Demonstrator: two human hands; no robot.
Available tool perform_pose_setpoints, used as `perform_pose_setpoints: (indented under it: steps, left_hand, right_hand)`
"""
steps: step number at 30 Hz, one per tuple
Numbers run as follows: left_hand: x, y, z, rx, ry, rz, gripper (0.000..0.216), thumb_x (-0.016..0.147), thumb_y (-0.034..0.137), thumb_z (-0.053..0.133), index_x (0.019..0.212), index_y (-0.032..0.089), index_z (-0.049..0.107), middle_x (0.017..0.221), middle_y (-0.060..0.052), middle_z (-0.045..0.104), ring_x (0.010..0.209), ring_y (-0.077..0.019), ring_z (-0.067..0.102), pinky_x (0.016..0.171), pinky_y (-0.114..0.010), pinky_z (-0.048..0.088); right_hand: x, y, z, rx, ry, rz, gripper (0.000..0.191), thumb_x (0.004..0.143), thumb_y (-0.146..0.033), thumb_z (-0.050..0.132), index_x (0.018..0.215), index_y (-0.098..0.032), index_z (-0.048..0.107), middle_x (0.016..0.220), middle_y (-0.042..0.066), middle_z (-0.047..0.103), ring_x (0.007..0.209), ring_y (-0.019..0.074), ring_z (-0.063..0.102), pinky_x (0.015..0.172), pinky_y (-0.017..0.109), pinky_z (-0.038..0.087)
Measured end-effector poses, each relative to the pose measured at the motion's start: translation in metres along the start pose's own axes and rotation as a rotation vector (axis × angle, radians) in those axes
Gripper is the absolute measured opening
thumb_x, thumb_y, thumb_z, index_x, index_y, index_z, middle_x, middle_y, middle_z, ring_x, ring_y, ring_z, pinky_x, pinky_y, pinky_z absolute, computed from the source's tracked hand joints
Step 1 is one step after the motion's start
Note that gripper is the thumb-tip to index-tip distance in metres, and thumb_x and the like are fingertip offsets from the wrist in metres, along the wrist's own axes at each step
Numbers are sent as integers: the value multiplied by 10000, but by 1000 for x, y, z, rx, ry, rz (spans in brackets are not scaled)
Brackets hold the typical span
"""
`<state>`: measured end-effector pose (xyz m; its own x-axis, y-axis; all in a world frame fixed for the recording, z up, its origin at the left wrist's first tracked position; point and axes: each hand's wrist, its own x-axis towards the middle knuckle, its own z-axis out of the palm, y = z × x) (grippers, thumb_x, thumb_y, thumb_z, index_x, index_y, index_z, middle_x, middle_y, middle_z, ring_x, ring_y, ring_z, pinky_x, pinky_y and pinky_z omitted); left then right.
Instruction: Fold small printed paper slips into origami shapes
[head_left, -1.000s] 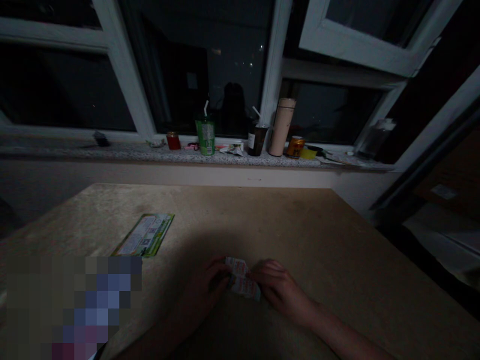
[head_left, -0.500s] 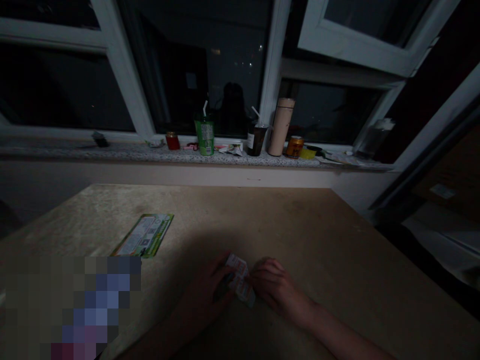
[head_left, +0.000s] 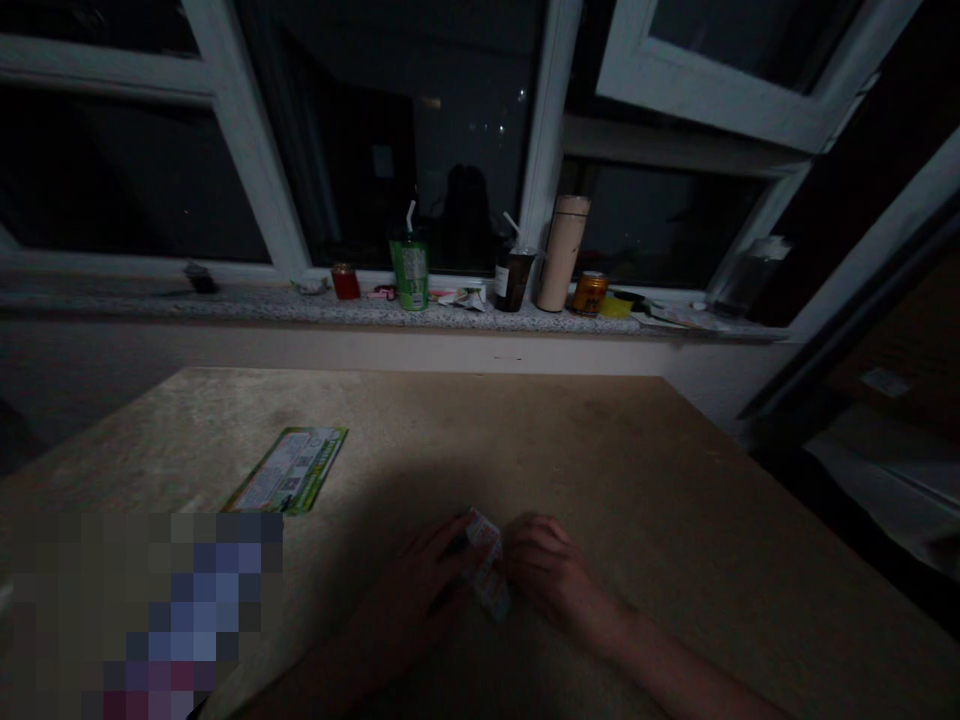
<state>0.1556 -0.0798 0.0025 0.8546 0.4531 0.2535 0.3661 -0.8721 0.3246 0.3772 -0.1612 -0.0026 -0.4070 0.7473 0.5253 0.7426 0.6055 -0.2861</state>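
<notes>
Between my two hands, at the near middle of the bare wooden surface [head_left: 600,450], lies a small printed slip [head_left: 489,570], pale with reddish lettering and set slantwise. My left hand [head_left: 439,565] has its fingers across the slip's left side, and I take that as a hold on it. My right hand [head_left: 546,565] is curled, fingertips at the right edge; it is too dark to tell whether they pinch the slip or only press against it.

I judge it to be paper or thin film: next to no weight, limp, easily creased and quick to tear if both sides are pulled hard. If the face is glossy, it may skid under a dry fingertip. The edges look best to take hold of, thumb beneath and finger above, with light pressure near the middle to steady it.

Farther off to the left, a green-edged packet [head_left: 292,470] lies flat, well apart from both hands.
</notes>
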Motion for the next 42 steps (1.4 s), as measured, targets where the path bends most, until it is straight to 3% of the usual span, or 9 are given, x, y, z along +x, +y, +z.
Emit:
perform_pose_setpoints:
  steps: [10,17,25,29,34,39,42]
  left_hand:
    - [4,6,-5,34,-79,70,525,926,151,489,1403,341,383,1469,-11,372,1335,-246,332,1069,-444,334]
    - [3,7,-7,44,-105,96,530,937,204,499,1425,339,342,1489,-18,333,1346,-267,305,1084,-479,293]
    - [3,10,-10,115,-84,79,494,911,232,524,1384,317,412,1469,-38,360,1331,-282,313,1084,-512,266]
    - [2,11,-11,132,-93,87,561,857,143,489,1386,311,408,1456,-30,375,1316,-270,333,1097,-519,229]
    - [0,12,-10,115,-144,98,661,771,109,479,1401,282,380,1469,-26,359,1328,-263,314,1119,-521,166]
    - [-1,12,-11,90,-211,99,824,693,99,476,1467,241,232,1515,-41,274,1366,-266,241,1120,-541,125]
    - [0,14,-14,60,-206,123,749,751,149,505,1453,243,262,1493,-41,321,1344,-268,281,1117,-527,150]
  right_hand:
    - [3,-1,-1,-108,29,-18,156,940,-218,484,956,-200,637,829,45,665,870,195,584,841,384,454]
    - [5,3,-7,-131,-52,25,204,911,-193,522,1097,-195,605,1039,54,666,1056,194,556,1010,409,394]
    - [3,4,-8,-313,-115,-71,136,944,-202,489,986,-193,618,946,33,668,1013,189,563,1071,411,349]
    - [1,1,-6,-379,-145,-116,123,945,-195,491,922,-189,611,857,16,642,941,182,559,1062,417,339]
    - [-2,5,0,-280,-79,-83,121,928,-254,537,849,-194,607,796,-4,610,881,160,540,988,357,375]
    - [-2,9,1,-136,-33,-41,204,902,-330,573,756,-193,612,738,-1,598,818,163,525,862,336,404]
    - [-2,8,0,-71,-58,12,230,899,-359,573,751,-190,620,748,10,604,819,169,526,828,333,396]
